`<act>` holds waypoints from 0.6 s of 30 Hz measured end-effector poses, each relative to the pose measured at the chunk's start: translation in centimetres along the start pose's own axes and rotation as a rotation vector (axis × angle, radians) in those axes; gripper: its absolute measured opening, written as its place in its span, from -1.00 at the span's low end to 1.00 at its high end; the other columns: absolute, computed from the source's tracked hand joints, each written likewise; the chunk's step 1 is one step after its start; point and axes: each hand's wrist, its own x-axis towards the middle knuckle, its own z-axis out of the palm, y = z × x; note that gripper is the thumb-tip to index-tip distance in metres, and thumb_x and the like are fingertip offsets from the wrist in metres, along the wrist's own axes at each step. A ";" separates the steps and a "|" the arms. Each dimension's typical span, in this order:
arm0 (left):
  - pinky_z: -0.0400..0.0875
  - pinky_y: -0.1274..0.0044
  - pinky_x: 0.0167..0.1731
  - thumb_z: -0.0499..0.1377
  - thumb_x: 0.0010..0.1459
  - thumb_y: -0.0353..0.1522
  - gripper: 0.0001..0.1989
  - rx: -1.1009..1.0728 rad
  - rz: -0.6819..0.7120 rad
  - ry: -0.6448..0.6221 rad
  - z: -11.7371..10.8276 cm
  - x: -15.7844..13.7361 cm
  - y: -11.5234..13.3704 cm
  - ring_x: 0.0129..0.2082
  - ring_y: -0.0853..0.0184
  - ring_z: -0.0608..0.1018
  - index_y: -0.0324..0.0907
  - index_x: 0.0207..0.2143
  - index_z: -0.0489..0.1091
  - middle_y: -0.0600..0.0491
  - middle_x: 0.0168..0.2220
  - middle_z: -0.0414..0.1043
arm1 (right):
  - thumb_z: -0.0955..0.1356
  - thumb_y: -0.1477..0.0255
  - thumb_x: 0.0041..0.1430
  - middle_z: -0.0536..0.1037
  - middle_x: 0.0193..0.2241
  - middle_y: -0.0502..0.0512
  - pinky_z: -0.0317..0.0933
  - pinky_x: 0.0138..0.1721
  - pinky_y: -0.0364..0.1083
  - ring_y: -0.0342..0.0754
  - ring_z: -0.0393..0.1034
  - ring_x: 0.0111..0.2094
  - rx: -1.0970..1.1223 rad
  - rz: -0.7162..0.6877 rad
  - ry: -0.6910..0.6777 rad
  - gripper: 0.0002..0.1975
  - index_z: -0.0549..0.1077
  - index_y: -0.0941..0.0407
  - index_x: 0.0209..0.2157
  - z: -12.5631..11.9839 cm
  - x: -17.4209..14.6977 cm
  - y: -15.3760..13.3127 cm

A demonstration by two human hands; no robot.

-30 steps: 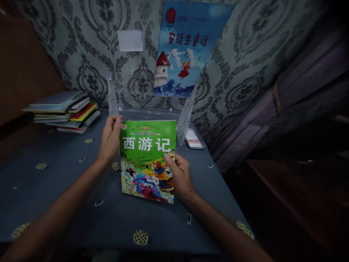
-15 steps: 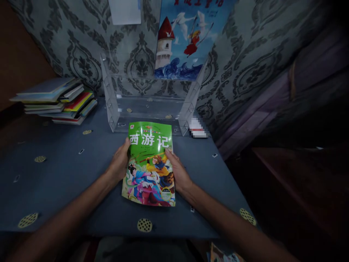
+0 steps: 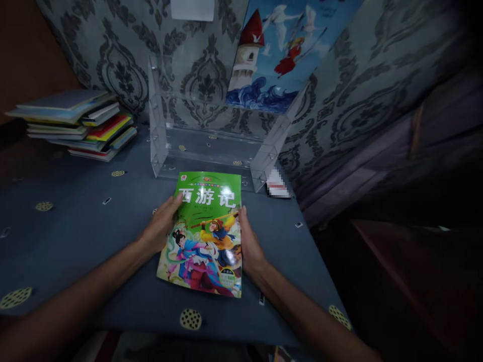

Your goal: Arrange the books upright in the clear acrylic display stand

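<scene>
Between my two hands is a green picture book (image 3: 204,234), its illustrated cover facing up toward me. White Chinese characters run across its upper part, above two painted figures. My left hand (image 3: 163,221) grips the left edge, thumb on the cover and fingers mostly hidden behind. On the opposite side my right hand (image 3: 251,241) presses against the right edge, its thumb pointing up along it and the other fingers out of sight. Just beyond the book stands a clear acrylic rack (image 3: 211,160) with tiered side panels; no book shows in it.
At the back left lies an uneven stack of books (image 3: 75,120). A pixelated white item (image 3: 278,183) sits right of the rack. The blue patterned tablecloth (image 3: 83,241) meets a wallpapered wall bearing a poster (image 3: 267,60). Purple curtain (image 3: 385,166) hangs at the right.
The view has shifted and tilted slightly. The book appears a little nearer and larger, and my right thumb has slid from the cover to the book's edge.
</scene>
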 end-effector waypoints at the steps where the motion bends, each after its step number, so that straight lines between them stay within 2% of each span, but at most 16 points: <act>1: 0.60 0.35 -0.11 0.41 0.05 -0.13 -0.54 0.043 0.024 0.029 -0.2 0.2 -0.1 -0.11 0.12 0.67 -0.17 -0.07 0.46 -0.07 -0.10 0.62 | 0.38 -0.16 0.13 0.69 -0.07 0.16 0.35 0.15 0.19 0.17 0.55 0.06 0.008 0.025 0.001 -0.33 0.55 0.08 0.03 -0.1 0.0 0.1; 3: 0.58 0.33 -0.08 0.40 0.03 -0.13 -0.50 0.155 0.110 0.064 -0.6 0.6 -0.5 -0.11 0.14 0.65 -0.15 -0.05 0.41 -0.04 -0.07 0.59 | 0.37 -0.18 0.13 0.69 -0.07 0.16 0.34 0.15 0.21 0.17 0.55 0.05 0.025 0.067 0.030 -0.31 0.54 0.07 0.05 -0.4 0.1 0.3; 6: 0.47 0.23 0.10 0.30 0.12 -0.13 -0.43 0.409 0.302 0.038 -1.6 1.2 -1.2 0.07 0.10 0.57 -0.15 0.12 0.31 -0.08 0.07 0.50 | 0.38 -0.15 0.13 0.69 -0.08 0.15 0.34 0.15 0.21 0.17 0.56 0.04 0.024 0.063 0.073 -0.33 0.54 0.08 0.05 -0.5 0.2 0.4; 10: 0.22 0.09 0.31 0.12 0.25 -0.15 -0.44 0.964 0.657 0.044 -2.3 1.1 -1.8 0.34 0.00 0.31 -0.19 0.24 0.24 -0.21 0.29 0.27 | 0.37 -0.13 0.17 0.68 -0.07 0.18 0.32 0.16 0.21 0.17 0.54 0.05 0.024 0.027 0.051 -0.33 0.52 0.10 0.09 -0.3 0.2 0.3; 12: 0.12 0.07 0.36 0.02 0.31 -0.18 -0.48 1.197 0.773 0.008 -2.2 0.5 -1.9 0.41 0.00 0.20 -0.23 0.23 0.27 -0.24 0.35 0.19 | 0.35 -0.13 0.18 0.67 -0.04 0.18 0.31 0.17 0.22 0.17 0.53 0.07 0.041 0.033 0.023 -0.31 0.49 0.09 0.13 -0.1 0.2 0.3; 15: 0.12 0.11 0.37 -0.10 0.37 -0.23 -0.49 1.365 0.742 -0.095 -1.4 -0.7 -1.9 0.40 0.05 0.24 -0.26 0.24 0.28 -0.24 0.35 0.24 | 0.35 -0.14 0.18 0.64 0.02 0.21 0.28 0.20 0.24 0.18 0.49 0.12 0.087 0.080 -0.032 -0.28 0.45 0.08 0.18 0.4 0.0 0.3; 18: 0.14 0.10 0.36 -0.07 0.36 -0.11 -0.40 1.369 0.620 -0.112 -0.2 -1.8 -1.5 0.41 0.02 0.23 -0.27 0.30 0.23 -0.25 0.38 0.20 | 0.35 -0.18 0.14 0.61 0.07 0.22 0.27 0.22 0.25 0.20 0.46 0.16 0.103 0.114 -0.092 -0.23 0.44 0.08 0.18 0.8 -0.4 0.3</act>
